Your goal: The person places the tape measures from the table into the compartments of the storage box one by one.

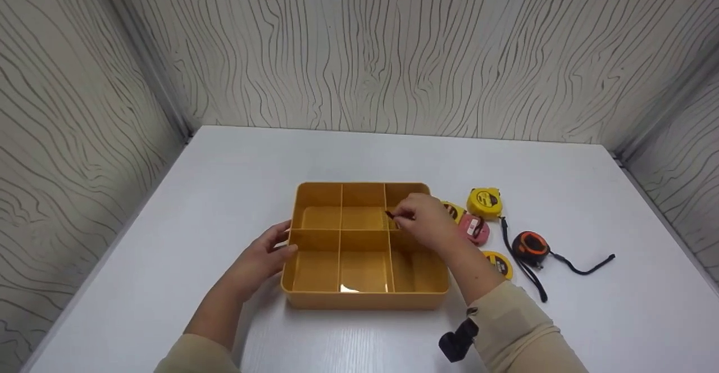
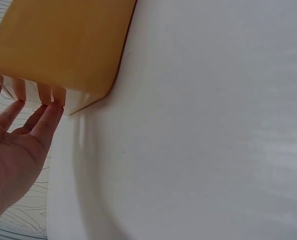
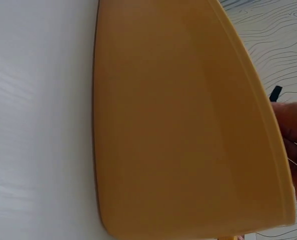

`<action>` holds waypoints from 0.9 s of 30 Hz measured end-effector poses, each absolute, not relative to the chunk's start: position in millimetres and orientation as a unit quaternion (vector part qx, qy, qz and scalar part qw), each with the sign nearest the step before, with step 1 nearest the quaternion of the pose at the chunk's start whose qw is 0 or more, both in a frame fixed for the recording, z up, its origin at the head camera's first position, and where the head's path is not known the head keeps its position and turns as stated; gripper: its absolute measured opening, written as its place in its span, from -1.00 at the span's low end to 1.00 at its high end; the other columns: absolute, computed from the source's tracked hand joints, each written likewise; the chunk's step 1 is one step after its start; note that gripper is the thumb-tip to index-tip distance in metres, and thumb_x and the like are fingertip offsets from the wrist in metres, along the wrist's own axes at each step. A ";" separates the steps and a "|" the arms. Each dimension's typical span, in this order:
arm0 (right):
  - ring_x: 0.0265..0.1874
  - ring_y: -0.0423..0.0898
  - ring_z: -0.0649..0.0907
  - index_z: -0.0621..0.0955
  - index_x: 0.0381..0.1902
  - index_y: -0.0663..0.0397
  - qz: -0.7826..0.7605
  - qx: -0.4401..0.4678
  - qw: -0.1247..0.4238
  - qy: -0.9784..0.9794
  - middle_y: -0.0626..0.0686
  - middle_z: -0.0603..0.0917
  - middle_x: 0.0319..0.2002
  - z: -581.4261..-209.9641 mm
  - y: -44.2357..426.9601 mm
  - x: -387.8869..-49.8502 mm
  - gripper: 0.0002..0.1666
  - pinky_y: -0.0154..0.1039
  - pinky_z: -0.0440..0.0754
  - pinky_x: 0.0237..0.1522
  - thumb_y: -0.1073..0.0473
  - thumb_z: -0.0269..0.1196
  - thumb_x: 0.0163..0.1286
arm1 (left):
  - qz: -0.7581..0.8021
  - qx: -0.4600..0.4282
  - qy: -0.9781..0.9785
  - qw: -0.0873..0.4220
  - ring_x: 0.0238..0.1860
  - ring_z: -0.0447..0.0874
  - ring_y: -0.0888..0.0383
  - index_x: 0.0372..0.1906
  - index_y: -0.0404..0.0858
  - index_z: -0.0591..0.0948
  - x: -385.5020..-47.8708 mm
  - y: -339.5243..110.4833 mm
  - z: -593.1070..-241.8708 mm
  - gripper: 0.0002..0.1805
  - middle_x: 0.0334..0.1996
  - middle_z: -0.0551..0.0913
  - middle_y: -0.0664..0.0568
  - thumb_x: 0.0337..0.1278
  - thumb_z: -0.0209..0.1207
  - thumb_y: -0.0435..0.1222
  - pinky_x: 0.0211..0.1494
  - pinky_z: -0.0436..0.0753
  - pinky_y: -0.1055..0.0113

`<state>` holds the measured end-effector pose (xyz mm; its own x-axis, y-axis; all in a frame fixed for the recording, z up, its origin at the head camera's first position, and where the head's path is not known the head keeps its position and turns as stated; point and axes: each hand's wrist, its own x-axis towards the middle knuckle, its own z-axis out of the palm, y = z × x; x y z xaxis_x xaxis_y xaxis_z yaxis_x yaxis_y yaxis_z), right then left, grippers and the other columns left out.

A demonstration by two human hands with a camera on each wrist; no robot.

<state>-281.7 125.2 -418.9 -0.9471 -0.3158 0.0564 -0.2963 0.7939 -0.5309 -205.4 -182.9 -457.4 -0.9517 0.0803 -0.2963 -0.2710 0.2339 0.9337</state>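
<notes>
A yellow-orange box [image 1: 365,301] with several compartments sits on the table. My left hand [image 1: 261,260] is at its left side, thumb over the rim. In the left wrist view, straight fingers [image 2: 51,117] of that hand touch the outer wall. Over the back right compartment, my right hand [image 1: 424,218] pinches a thin black strap [image 1: 389,214] between thumb and fingertips. The strap's tip [image 3: 276,93] pokes up beyond the rim in the right wrist view. Whatever hangs below it is hidden by the hand and dividers.
Right of the box lie tape measures: yellow ones [image 1: 485,202] [image 1: 500,262], a pink one [image 1: 474,230] and a black-orange one [image 1: 531,248]. Another yellow one [image 1: 453,210] is partly covered by the right hand. Black wrist straps [image 1: 584,272] trail across the table. A patterned wall [image 1: 365,53] stands behind.
</notes>
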 end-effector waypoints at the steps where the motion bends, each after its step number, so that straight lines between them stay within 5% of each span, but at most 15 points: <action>1: -0.33 -0.12 0.51 0.70 -0.35 -0.03 -0.263 -0.153 0.010 0.953 -0.08 0.57 -0.39 -418.4 125.4 -283.2 -0.92 -0.21 0.58 -0.14 0.17 0.28 0.20 | 0.618 -0.060 0.771 0.142 0.28 0.26 0.03 0.31 0.11 0.27 -205.3 -183.0 -457.1 -0.21 0.28 0.28 0.06 -0.13 0.27 0.06 0.19 0.41 0.04; 7: -0.30 -0.06 0.48 0.72 -0.33 0.00 -0.161 -0.119 -0.034 0.979 -0.05 0.66 -0.40 -420.8 128.0 -290.1 -0.86 -0.13 0.43 -0.07 0.12 0.28 0.20 | 0.624 -0.056 0.767 0.140 0.27 0.27 0.04 0.30 0.12 0.27 -205.2 -183.1 -457.2 -0.29 0.27 0.29 0.07 -0.03 0.25 -0.01 0.20 0.40 0.02; 13: -0.19 -0.05 0.51 0.71 -0.18 -0.03 -0.167 -0.123 -0.008 0.978 -0.03 0.69 -0.27 -424.4 133.0 -290.1 -0.79 -0.08 0.34 -0.01 0.11 0.23 0.25 | 0.624 -0.057 0.766 0.143 0.26 0.29 0.06 0.29 0.15 0.27 -206.3 -182.4 -458.5 -0.31 0.25 0.30 0.10 0.01 0.24 -0.04 0.20 0.40 0.04; 17: -0.10 -0.02 0.54 0.68 -0.12 0.00 -0.227 -0.129 -0.005 0.965 0.00 0.67 -0.18 -422.0 145.0 -287.5 -0.77 -0.02 0.40 0.12 0.15 0.19 0.28 | 0.624 -0.058 0.766 0.142 0.26 0.29 0.06 0.28 0.16 0.29 -206.5 -181.9 -458.6 -0.34 0.25 0.31 0.10 0.03 0.23 -0.07 0.20 0.41 0.04; 23: -0.09 -0.09 0.55 0.61 -0.04 -0.12 -0.399 -0.081 0.019 0.913 -0.04 0.59 -0.06 -415.5 178.2 -278.1 -0.73 -0.14 0.59 -0.07 0.05 0.15 0.32 | 0.620 -0.063 0.770 0.140 0.28 0.25 0.02 0.31 0.13 0.26 -206.0 -181.8 -457.7 -0.34 0.29 0.27 0.06 0.07 0.21 -0.07 0.20 0.40 0.01; 27: -0.02 -0.11 0.55 0.57 0.00 -0.20 -0.460 -0.055 0.021 0.886 -0.06 0.57 0.00 -410.0 202.1 -270.7 -0.67 -0.16 0.57 -0.02 -0.07 0.14 0.31 | 0.612 -0.072 0.775 0.140 0.29 0.24 0.01 0.31 0.14 0.26 -205.7 -181.3 -456.6 -0.34 0.29 0.26 0.07 0.07 0.20 -0.06 0.20 0.39 0.00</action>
